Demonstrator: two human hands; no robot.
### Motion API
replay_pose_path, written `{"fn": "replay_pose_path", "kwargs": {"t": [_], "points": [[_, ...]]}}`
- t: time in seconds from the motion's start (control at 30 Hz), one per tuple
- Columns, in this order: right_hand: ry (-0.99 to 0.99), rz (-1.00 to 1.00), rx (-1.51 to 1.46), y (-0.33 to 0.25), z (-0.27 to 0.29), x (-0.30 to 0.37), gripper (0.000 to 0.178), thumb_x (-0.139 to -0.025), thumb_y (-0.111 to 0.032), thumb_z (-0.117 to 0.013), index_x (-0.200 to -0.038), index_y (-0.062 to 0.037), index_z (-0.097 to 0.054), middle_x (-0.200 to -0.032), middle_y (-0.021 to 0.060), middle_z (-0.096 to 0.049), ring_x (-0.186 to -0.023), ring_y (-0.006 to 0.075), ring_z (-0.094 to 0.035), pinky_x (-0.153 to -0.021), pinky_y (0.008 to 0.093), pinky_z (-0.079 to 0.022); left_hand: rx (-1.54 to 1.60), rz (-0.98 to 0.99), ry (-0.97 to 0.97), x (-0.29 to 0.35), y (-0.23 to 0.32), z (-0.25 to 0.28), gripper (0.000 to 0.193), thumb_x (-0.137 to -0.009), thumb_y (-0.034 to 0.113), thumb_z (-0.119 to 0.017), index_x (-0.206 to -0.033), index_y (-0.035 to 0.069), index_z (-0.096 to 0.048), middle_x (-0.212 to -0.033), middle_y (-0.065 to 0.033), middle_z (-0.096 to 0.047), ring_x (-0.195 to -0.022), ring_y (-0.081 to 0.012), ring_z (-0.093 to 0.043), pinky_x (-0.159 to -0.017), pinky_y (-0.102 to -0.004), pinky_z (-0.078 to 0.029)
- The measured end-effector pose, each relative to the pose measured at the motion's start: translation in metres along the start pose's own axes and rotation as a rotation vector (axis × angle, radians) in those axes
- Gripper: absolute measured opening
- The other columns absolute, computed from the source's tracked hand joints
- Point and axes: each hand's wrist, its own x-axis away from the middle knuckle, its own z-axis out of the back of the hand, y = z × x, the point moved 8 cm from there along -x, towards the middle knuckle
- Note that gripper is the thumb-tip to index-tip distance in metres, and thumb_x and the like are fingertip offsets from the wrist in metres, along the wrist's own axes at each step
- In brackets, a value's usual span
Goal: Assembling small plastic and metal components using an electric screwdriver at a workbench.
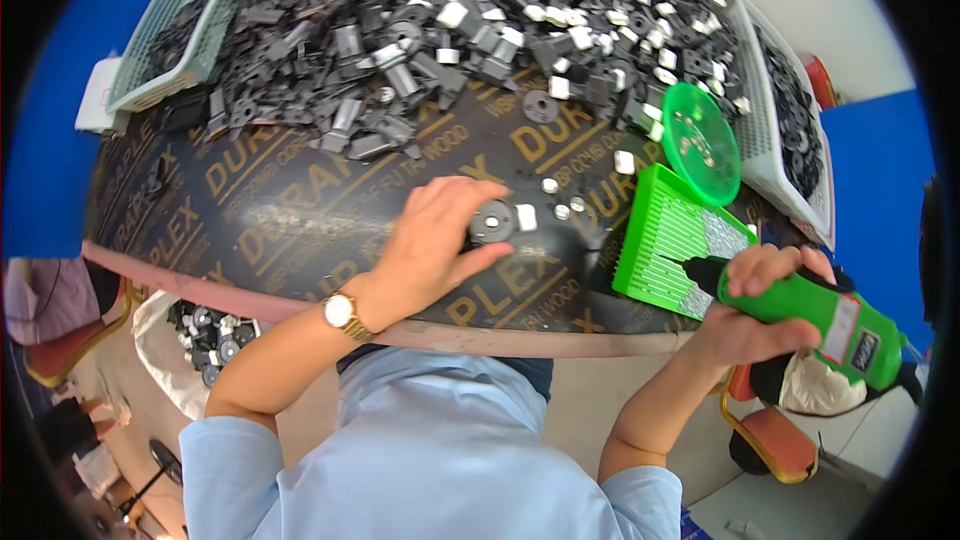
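Note:
My left hand (428,240) lies over the dark tabletop (330,225), its thumb and fingers curled around a round grey plastic part (492,223). A small white block (526,217) touches or sits against the far side of that part. My right hand (765,300) is closed around a green electric screwdriver (835,325). The screwdriver's thin bit points left, over a slotted green screw tray (637,230) with many small silver screws at its right side. Just beyond the tray, a round green dish (722,155) holds several small metal pieces.
A wide heap of dark plastic parts and white blocks (400,50) covers the far table. Pale baskets of dark parts stand at the left (150,85) and right (770,155). Small round pieces (562,211) lie by the tray. A white sack of parts (170,365) hangs below the front edge.

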Motion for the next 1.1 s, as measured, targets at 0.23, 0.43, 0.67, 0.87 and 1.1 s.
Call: {"fn": "replay_pose_path", "kwargs": {"t": [0.23,0.43,0.67,0.87,1.1], "points": [[-0.231,-0.028,-0.475,0.027,-0.107,0.009,0.085,-0.084,-0.074,-0.055,-0.126,-0.0009,-0.044,-0.067,0.0055,-0.052,-0.049,0.0146,-0.046,-0.046,0.0287,-0.040,0.060,0.015,-0.050,-0.004,-0.004,-0.007,0.056,-0.076,0.018,-0.081,-0.125,0.009,-0.055,-0.115,-0.0070,-0.062,-0.110,-0.0285,-0.057,-0.089,-0.0386,-0.043],[-0.383,-0.017,-0.509,0.032,-0.142,0.015,0.086,-0.084,-0.076,-0.052,-0.125,-0.0004,-0.045,-0.064,0.0034,-0.049,-0.048,0.0131,-0.044,-0.045,0.0270,-0.038,0.084,0.004,-0.047,-0.004,-0.005,-0.004,0.058,-0.076,0.018,-0.081,-0.126,0.008,-0.054,-0.114,-0.0066,-0.062,-0.107,-0.0271,-0.057,-0.087,-0.0385,-0.044],[-0.367,-0.161,-0.263,0.036,-0.159,0.022,0.078,-0.081,-0.068,-0.065,-0.118,-0.0010,-0.047,-0.064,0.0037,-0.050,-0.050,0.0133,-0.047,-0.045,0.0267,-0.039,0.080,0.009,-0.042,-0.003,-0.004,-0.003,0.059,-0.074,0.020,-0.082,-0.125,0.009,-0.054,-0.112,-0.0073,-0.062,-0.106,-0.0288,-0.058,-0.090,-0.0398,-0.046],[-0.279,-0.265,-0.121,0.040,-0.174,0.032,0.061,-0.084,-0.049,-0.076,-0.110,0.0000,-0.050,-0.067,0.0068,-0.051,-0.055,0.0141,-0.049,-0.047,0.0272,-0.041,0.098,0.001,-0.028,-0.002,-0.003,-0.005,0.058,-0.075,0.019,-0.081,-0.124,0.006,-0.053,-0.110,-0.0104,-0.059,-0.104,-0.0309,-0.055,-0.087,-0.0420,-0.045],[-0.061,-0.284,-0.095,0.054,-0.155,0.022,0.054,-0.091,-0.044,-0.071,-0.114,0.0008,-0.050,-0.068,0.0064,-0.052,-0.055,0.0151,-0.050,-0.049,0.0273,-0.041,0.055,0.053,0.037,-0.004,0.002,-0.004,0.055,-0.071,0.018,-0.083,-0.118,0.006,-0.056,-0.101,-0.0101,-0.051,-0.092,-0.0330,-0.051,-0.081,-0.0411,-0.048]]}}
